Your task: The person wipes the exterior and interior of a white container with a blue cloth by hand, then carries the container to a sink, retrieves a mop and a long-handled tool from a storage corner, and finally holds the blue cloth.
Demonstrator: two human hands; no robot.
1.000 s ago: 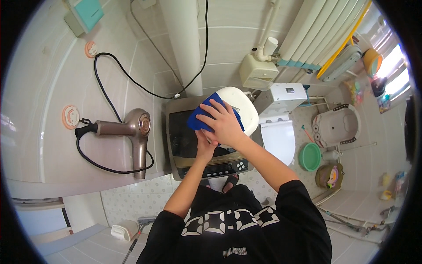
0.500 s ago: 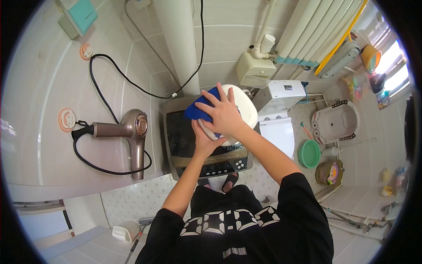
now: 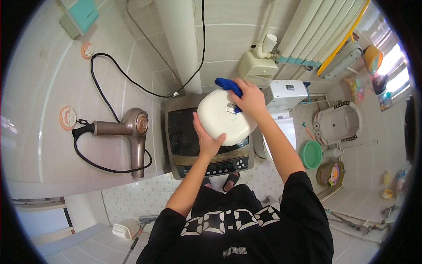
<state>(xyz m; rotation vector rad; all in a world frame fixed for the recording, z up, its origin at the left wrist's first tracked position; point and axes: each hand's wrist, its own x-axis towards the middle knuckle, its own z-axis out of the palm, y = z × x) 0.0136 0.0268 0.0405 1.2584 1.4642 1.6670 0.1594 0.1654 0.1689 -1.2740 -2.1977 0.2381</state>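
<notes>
A smooth white rounded-square object point(image 3: 216, 119) with a small label on its face is held up over the washing machine point(image 3: 181, 140); its exact kind I cannot make out. My left hand point(image 3: 208, 140) grips its lower left edge, thumb on the face and fingers along the side. At the upper right edge, my right hand point(image 3: 249, 99) is closed round a blue cloth point(image 3: 229, 85). Part of the cloth sticks out past the fingers, and some of it lies against the white surface beside the label. The right fingertips are partly hidden.
A hair dryer point(image 3: 137, 136) with a black cord hangs on the left wall. Behind the machine rises a white pipe point(image 3: 182, 48). To the right stand a toilet point(image 3: 285, 94), a green basin point(image 3: 310, 155) and a baby bathtub point(image 3: 338, 121).
My right hand has moved right with the blue cloth, from across the white object to its upper right edge. The white object has turned, and its broad face and label now show.
</notes>
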